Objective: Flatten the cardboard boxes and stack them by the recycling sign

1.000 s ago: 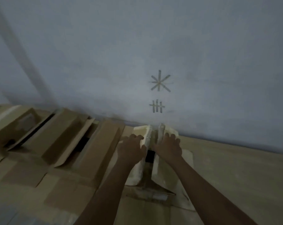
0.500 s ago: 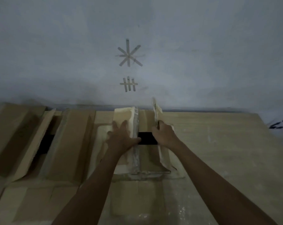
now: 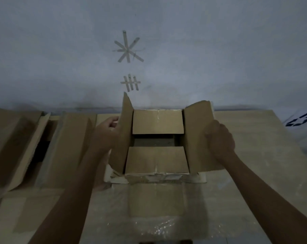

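Observation:
A brown cardboard box stands on the table against the wall, right in front of me. Its two long flaps are spread apart. My left hand holds the left flap, which stands nearly upright. My right hand grips the right flap, which leans outward. Between them lie the two short inner flaps, with a dark gap showing between them. A white sheet with a dark recycling symbol shows at the far right edge.
More cardboard boxes with open flaps lie in a row to the left along the wall. Tape marks are stuck on the grey wall above. Plastic wrap covers the wooden table near me.
Both hands have pulled the two long flaps apart from nearly closed to wide open, uncovering the inner flaps. The view has moved closer to the box.

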